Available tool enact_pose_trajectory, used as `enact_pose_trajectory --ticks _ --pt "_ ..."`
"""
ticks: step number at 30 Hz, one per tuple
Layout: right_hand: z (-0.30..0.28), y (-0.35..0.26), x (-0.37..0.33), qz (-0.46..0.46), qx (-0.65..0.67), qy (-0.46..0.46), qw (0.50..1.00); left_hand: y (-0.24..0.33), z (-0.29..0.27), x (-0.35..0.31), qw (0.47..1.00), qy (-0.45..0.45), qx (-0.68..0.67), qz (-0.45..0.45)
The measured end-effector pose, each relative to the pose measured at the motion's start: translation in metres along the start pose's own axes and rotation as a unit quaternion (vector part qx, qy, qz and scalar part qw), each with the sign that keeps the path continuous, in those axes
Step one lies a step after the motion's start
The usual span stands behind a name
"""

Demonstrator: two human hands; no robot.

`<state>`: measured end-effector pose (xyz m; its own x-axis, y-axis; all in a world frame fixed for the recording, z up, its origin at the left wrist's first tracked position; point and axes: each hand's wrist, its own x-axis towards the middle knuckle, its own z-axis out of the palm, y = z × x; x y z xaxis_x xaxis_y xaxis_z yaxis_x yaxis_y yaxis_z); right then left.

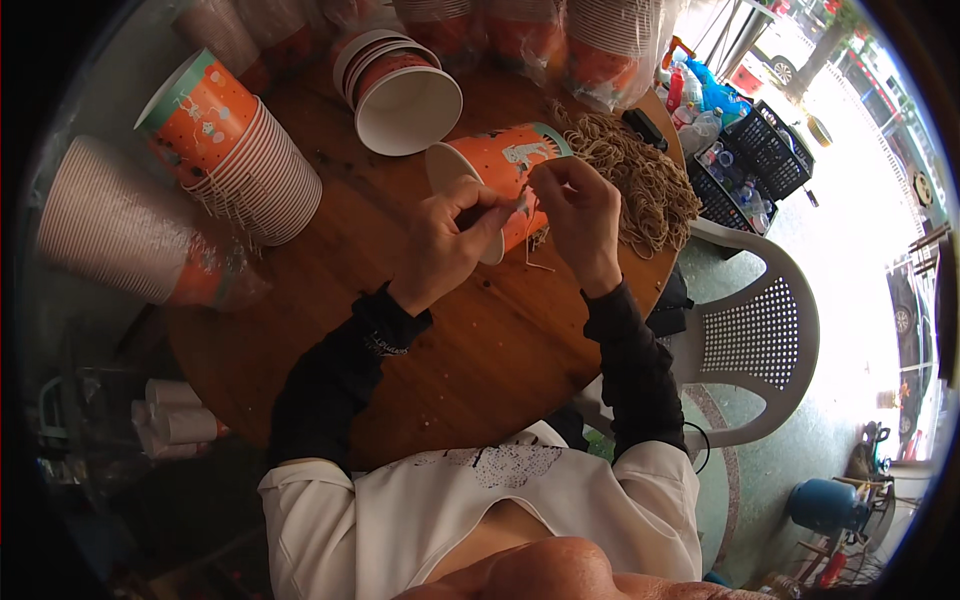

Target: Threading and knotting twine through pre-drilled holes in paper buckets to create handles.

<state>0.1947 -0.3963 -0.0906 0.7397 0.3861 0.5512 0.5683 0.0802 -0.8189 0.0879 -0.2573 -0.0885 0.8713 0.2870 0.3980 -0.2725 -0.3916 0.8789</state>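
Observation:
My left hand (pixel 455 240) and my right hand (pixel 580 215) are raised close together over the table, fingertips pinched. Between them runs a thin cord (pixel 523 197), partly hidden by the fingers, and a loose pale end hangs below. Just behind the hands, an orange paper bucket (pixel 512 148) with a green band and white figures lies on its side, its white rim to the left. To the right of my right hand lies a tangled heap of tan cords (pixel 640 180).
A round wooden table (pixel 450 360) holds a tilted stack of orange buckets (pixel 240 150), a plastic-wrapped stack (pixel 120 225) at left and nested white-lined buckets (pixel 408 110) at the back. More wrapped stacks (pixel 610 40) line the far edge. On the right are a plastic chair (pixel 790 330) and a black crate (pixel 770 150).

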Motion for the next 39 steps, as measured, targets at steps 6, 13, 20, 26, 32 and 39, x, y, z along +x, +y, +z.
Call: enact_pose_trajectory --ticks 6,13,20,26,32,39 --pt "0.000 -0.001 -0.003 0.049 0.051 -0.009 0.997 -0.003 0.006 0.000 0.999 0.022 -0.026 0.008" --pt "-0.002 -0.023 -0.011 -0.121 -0.122 -0.017 0.985 -0.001 0.016 0.007 0.994 0.084 -0.029 0.064" --pt "-0.013 -0.030 -0.016 0.175 0.064 -0.160 0.969 0.000 0.001 0.006 0.995 0.076 0.003 0.058" --pt "-0.024 -0.039 -0.007 0.029 -0.031 -0.092 0.995 -0.010 -0.010 0.021 0.956 0.048 0.132 0.259" --pt "-0.063 -0.050 0.014 -0.084 -0.093 0.018 0.992 -0.028 -0.019 0.038 0.939 0.035 0.176 0.295" --pt "-0.096 -0.046 0.031 -0.097 -0.080 0.107 0.986 -0.021 -0.009 0.038 0.919 0.008 0.192 0.345"
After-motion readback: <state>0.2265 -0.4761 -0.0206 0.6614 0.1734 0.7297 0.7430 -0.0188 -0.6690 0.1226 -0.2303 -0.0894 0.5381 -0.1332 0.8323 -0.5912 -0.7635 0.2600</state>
